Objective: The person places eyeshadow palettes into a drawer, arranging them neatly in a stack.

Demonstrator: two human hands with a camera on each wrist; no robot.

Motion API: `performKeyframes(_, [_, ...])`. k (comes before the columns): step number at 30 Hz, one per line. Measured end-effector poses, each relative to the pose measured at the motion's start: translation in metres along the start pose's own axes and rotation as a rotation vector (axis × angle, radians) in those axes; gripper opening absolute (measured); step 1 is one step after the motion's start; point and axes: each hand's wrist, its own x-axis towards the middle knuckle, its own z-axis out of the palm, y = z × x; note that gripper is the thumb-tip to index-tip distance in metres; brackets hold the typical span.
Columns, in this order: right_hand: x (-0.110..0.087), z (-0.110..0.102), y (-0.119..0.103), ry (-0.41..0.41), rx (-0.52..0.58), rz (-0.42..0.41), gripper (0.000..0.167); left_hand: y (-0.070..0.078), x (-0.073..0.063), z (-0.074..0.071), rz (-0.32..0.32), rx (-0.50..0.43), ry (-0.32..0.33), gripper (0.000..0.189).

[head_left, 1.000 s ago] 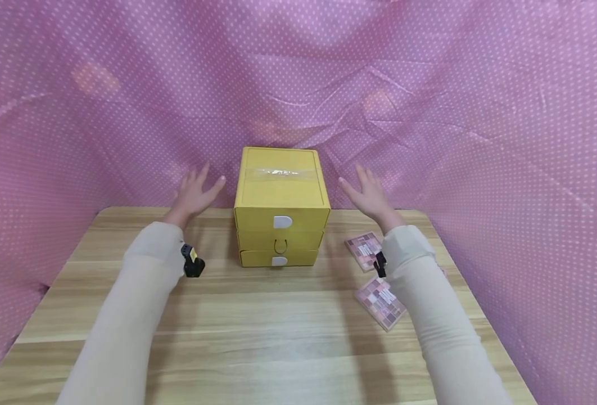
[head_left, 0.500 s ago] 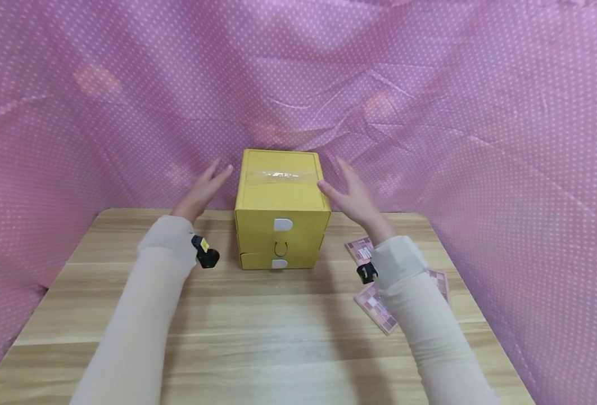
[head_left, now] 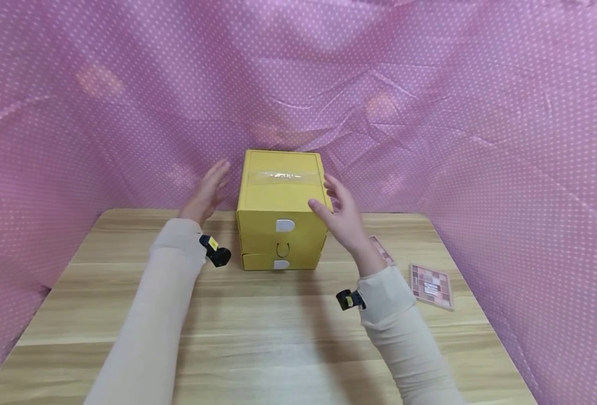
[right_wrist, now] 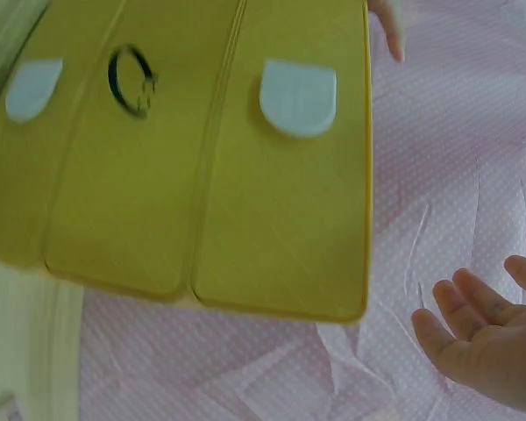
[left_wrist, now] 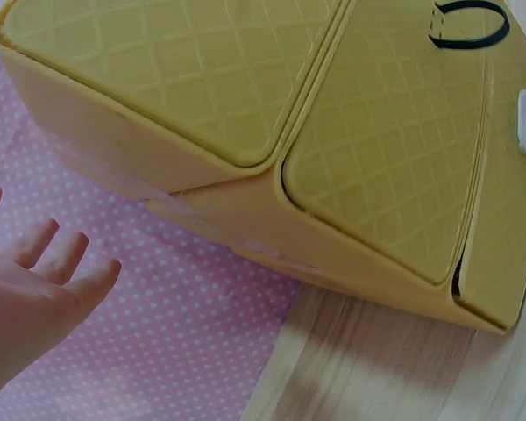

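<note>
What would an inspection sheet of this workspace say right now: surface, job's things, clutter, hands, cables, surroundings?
Surface: pale wood-grain tabletop.
Job's things: yellow, diamond-patterned box with three stacked fronts, upright near the back; clear shiny tape across its top.
Clutter: two flat pink square palettes with gridded faces, right of the box; one in full view, the other partly hidden by the right arm.
Hands: left hand and right hand flank the box, fingers relaxed, neither gripping.
Cables: nothing seen.
Surroundings: pink white-dotted cloth behind and on both sides.
</note>
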Motion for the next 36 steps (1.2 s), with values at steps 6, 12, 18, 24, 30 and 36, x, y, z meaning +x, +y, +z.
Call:
performKeyframes(6, [-0.017,0.017,0.005,0.055,0.196,0.039,0.051,-0.002,0.007,0.003,-0.002,-0.147,-0.032,0.064])
performKeyframes(12, [-0.027,0.044,0.039,0.074,0.276,0.094,0.047,-0.005,0.015,0.002,-0.015,-0.143,-0.047,0.058])
performKeyframes(18, [-0.036,0.064,0.059,0.093,0.278,0.174,0.044,-0.009,0.022,0.002,-0.027,-0.121,-0.070,0.057])
performKeyframes(24, [-0.038,0.071,0.068,0.112,0.278,0.269,0.043,-0.011,0.026,0.005,-0.052,-0.109,-0.085,0.056])
performKeyframes(30, [-0.034,0.076,0.064,0.115,0.313,0.329,0.038,-0.013,0.030,0.006,-0.076,-0.107,-0.096,0.056])
performKeyframes(36, [-0.026,0.086,0.074,0.120,0.380,0.364,0.030,-0.014,0.033,0.004,-0.073,-0.089,-0.087,0.055])
